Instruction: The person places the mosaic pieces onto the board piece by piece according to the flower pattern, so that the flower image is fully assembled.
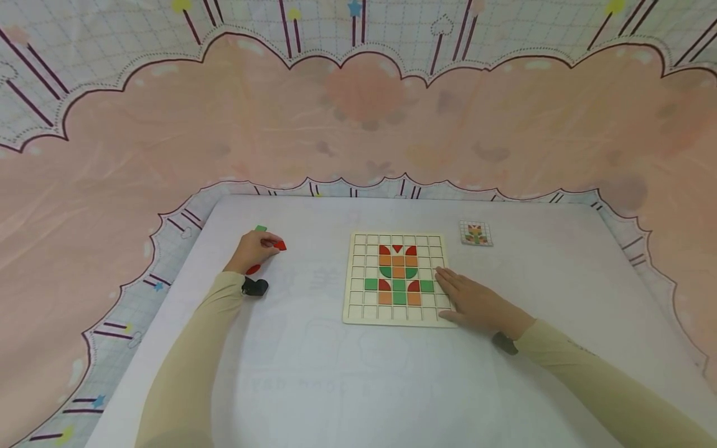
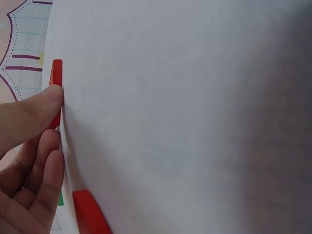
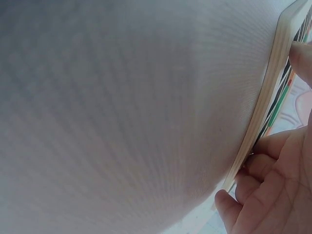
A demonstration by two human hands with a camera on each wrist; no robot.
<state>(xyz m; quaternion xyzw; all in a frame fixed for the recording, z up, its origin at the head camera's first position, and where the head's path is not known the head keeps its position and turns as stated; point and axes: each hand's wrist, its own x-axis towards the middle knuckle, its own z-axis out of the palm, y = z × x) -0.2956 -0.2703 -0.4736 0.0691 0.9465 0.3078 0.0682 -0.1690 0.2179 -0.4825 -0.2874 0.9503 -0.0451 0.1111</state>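
Note:
At the left of the table my left hand pinches a red tile between thumb and fingers. In the left wrist view the thumb lies across this red tile, which stands close to the cloth. A second red tile lies by the wrist, and a green tile shows just beyond the hand. My right hand rests on the right edge of a square wooden grid board, its fingers extended. Red, orange and green tiles form a flower-like pattern on that board.
A small pattern card with a matching kind of flower picture lies behind the board, to its right. White cloth covers the table, and a patterned peach curtain hangs along the far side.

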